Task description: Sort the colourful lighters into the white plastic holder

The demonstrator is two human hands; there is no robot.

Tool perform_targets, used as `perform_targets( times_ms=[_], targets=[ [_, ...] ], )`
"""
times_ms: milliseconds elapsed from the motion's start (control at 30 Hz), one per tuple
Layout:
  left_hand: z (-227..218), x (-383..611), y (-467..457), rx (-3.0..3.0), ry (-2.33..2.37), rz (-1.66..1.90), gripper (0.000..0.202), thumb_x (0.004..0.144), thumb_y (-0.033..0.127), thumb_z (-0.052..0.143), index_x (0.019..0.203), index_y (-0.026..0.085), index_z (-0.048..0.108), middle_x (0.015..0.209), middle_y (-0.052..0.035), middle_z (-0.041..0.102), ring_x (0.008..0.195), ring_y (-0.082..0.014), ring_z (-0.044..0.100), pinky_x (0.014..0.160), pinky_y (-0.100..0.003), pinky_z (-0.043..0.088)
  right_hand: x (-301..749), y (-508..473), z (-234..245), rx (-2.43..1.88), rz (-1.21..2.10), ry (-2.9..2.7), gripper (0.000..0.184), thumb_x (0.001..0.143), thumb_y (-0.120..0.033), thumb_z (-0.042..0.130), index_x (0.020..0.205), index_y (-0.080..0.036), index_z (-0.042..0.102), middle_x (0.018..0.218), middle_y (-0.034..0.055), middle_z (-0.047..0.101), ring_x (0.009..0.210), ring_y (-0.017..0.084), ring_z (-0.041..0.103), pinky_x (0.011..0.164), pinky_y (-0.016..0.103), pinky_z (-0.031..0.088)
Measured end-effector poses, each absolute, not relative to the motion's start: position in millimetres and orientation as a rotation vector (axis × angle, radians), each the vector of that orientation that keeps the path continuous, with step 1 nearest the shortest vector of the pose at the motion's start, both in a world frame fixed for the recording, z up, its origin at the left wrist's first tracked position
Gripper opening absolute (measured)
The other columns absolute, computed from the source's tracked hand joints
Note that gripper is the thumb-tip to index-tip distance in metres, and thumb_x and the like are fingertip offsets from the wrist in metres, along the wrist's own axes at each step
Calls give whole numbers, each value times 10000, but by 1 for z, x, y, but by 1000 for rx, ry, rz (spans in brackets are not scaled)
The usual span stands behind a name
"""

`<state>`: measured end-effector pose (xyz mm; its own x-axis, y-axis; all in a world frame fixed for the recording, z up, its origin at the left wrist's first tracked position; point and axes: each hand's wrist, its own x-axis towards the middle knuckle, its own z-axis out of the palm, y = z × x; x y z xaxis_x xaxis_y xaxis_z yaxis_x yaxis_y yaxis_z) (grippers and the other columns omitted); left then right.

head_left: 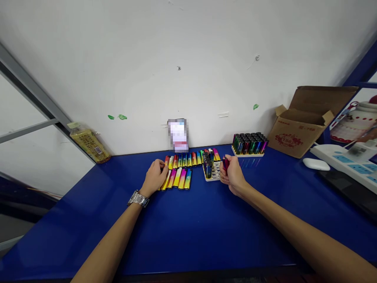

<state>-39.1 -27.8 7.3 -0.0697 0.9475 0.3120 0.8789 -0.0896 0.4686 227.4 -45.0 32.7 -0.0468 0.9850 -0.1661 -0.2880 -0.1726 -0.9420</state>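
My left hand rests with curled fingers on the left end of two rows of rainbow-gradient lighters, a back row and a shorter front row. Whether it grips one is hidden. My right hand closes around a dark metallic red-blue lighter, just right of a cream tray. That tray holds several upright dark-topped lighters at its left side. A second cream tray further back is packed with upright lighters.
All this lies on a blue tabletop against a white wall. An opened cardboard box stands back right, with a white mouse and a power strip to its right. A bottle lies back left; a pixelated packet leans on the wall.
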Motion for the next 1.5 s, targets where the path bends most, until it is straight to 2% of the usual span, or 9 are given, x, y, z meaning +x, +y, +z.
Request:
perform_targets(
  times_ms=[167, 267, 433, 633, 800, 967, 1233, 1400, 1500],
  targets=[
    [7, -39, -28, 2060, 2028, 871, 166, 850, 374, 420, 864, 212, 455, 891, -72, 591, 881, -240, 588, 786, -377, 466, 238, -37, 28, -873, 1363, -1202, 481, 866, -656, 368, 659, -223, 399, 424, -64, 385, 369, 87, 337, 377, 211, 257],
    [7, -40, -27, 2058, 2026, 869, 175, 851, 385, 414, 867, 214, 450, 891, -72, 588, 876, -240, 583, 783, -375, 464, 246, -31, 28, -832, 1106, -1357, 392, 848, -623, 474, 832, -240, 387, 522, -67, 504, 453, 108, 438, 461, 223, 362],
    [6, -40, -27, 2060, 2018, 875, 185, 848, 391, 411, 865, 211, 450, 886, -72, 586, 863, -238, 581, 780, -375, 462, 257, -20, 23, -976, 634, -1613, 345, 842, -545, 524, 841, -200, 537, 725, 12, 561, 616, 133, 485, 575, 261, 417],
    [7, -40, -27, 2064, 2020, 867, 179, 847, 384, 410, 863, 210, 448, 865, -70, 583, 849, -241, 584, 762, -375, 460, 259, -15, 11, -1020, 721, -1651, 269, 782, -440, 593, 870, -186, 603, 686, 23, 600, 592, 174, 578, 565, 294, 460],
    [8, -40, -27, 2081, 2021, 855, 181, 853, 381, 404, 871, 205, 445, 822, -60, 567, 832, -242, 580, 738, -372, 458, 260, -16, 11, -1114, 639, -1764, 218, 794, -343, 578, 920, -173, 632, 646, 28, 631, 615, 201, 624, 569, 289, 457],
    [9, -40, -27, 2098, 2020, 865, 183, 858, 380, 398, 880, 205, 445, 745, -34, 542, 786, -235, 577, 699, -356, 452, 259, -20, 21, -1302, 352, -2039, 142, 878, -170, 473, 885, -144, 613, 641, 46, 620, 659, 193, 622, 558, 244, 365],
    [11, -38, -30, 2087, 2017, 856, 198, 864, 396, 391, 891, 208, 447, 675, -4, 516, 734, -229, 579, 666, -340, 428, 253, -28, 23, -1529, 106, -2241, 234, 950, -246, 441, 780, -168, 581, 700, 55, 625, 625, 164, 568, 534, 243, 270],
    [11, -39, -30, 2092, 2014, 861, 191, 869, 390, 396, 892, 208, 448, 693, -10, 530, 733, -227, 580, 657, -339, 427, 252, -38, 24, -1320, -176, -2011, 373, 963, -303, 383, 649, -178, 540, 530, 16, 529, 464, 128, 448, 489, 265, 241],
    [10, -39, -30, 2093, 2012, 867, 168, 873, 377, 400, 872, 213, 442, 696, -9, 536, 724, -221, 581, 652, -335, 427, 236, -57, 25, -935, -197, -2019, 379, 961, -229, 318, 684, -160, 568, 547, 24, 527, 490, 122, 456, 516, 252, 325]
  ],
)
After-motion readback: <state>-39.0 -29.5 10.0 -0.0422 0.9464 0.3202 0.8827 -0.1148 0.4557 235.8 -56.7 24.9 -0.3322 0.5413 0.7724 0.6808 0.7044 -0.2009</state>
